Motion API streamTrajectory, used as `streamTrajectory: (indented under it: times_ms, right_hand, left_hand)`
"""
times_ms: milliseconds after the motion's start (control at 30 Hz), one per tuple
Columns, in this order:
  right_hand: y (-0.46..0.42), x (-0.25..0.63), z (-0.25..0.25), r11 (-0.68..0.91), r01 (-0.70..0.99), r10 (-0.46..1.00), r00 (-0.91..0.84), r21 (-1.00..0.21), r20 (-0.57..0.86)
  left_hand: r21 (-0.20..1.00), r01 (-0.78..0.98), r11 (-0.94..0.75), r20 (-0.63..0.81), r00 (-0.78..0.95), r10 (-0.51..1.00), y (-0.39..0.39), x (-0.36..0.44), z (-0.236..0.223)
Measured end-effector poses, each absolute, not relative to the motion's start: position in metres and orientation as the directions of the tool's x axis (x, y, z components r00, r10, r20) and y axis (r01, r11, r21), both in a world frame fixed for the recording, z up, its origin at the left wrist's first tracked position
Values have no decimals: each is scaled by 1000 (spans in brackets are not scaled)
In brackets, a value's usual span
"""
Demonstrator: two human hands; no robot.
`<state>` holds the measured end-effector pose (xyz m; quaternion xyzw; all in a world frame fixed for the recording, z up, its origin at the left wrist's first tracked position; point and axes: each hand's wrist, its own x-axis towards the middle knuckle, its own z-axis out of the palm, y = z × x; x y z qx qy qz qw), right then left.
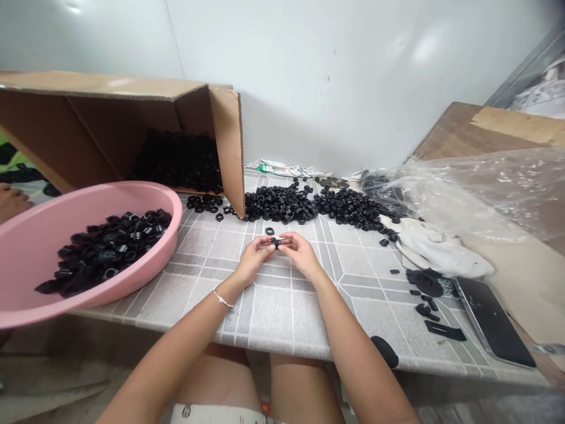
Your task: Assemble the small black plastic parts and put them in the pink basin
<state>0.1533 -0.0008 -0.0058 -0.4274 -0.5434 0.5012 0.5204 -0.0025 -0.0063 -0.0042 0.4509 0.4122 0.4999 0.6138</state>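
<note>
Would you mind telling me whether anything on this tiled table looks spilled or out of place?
Yes: loose black plastic rings lie scattered in a long trail over the tiled tabletop, outside both the cardboard box, which lies on its side, and the pink basin, so they look spilled.

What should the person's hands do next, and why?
Probably the left hand should take the small black plastic piece from the right hand and drop it into the pink basin: both hands pinch it above the tiled table, and the basin already holds similar black pieces.
</note>
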Motion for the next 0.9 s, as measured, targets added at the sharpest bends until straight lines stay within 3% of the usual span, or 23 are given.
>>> streamTrajectory:
  times_ms: [333,567,900]
  right_hand:
    - [-3,164,-7,118,33,981,-160,-992,111]
    - [-5,165,1,84,96,993,-96,-992,75]
    - [-9,161,4,127,91,984,-138,-988,113]
  left_hand:
    - [978,115,-176,158,146,977,-8,-2,-7]
    - [993,-25,-111,114,272,955,-10,3,-5]
    - [994,-33,-102,106,186,977,-9,1,-1]
